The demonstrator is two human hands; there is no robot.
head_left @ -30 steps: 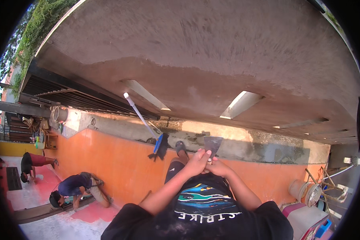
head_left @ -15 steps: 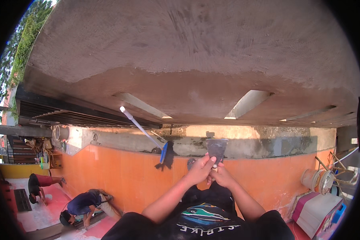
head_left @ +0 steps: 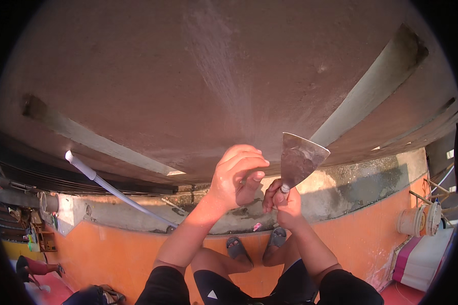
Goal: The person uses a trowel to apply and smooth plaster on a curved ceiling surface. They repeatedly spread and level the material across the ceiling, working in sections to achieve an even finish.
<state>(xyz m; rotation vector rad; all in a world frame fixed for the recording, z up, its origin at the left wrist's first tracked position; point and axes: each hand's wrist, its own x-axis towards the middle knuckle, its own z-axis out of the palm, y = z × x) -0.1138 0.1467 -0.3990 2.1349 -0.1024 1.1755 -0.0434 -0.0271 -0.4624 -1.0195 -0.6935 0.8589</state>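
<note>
My right hand [head_left: 284, 202] is wrapped round the handle of a putty knife [head_left: 301, 158]. Its wide, dark-smeared metal blade points upward, close before the grey-brown plastered wall [head_left: 152, 71]. My left hand [head_left: 236, 175] is raised just left of the blade and does not touch it. Its fingers are curved, the thumb stands apart, and nothing shows in it. Most of the knife's handle is hidden in my right fist.
Slanted slots [head_left: 361, 91] cut into the wall. A long pale pole [head_left: 117, 192] leans at the left. Stacked buckets [head_left: 411, 222] and a striped covered block [head_left: 425, 259] stand right on the orange floor [head_left: 122, 239]. Another person [head_left: 94, 295] is partly visible lower left.
My left hand has left the putty knife and risen to its left. The right hand has lifted the knife toward the wall. The view has moved closer to the wall.
</note>
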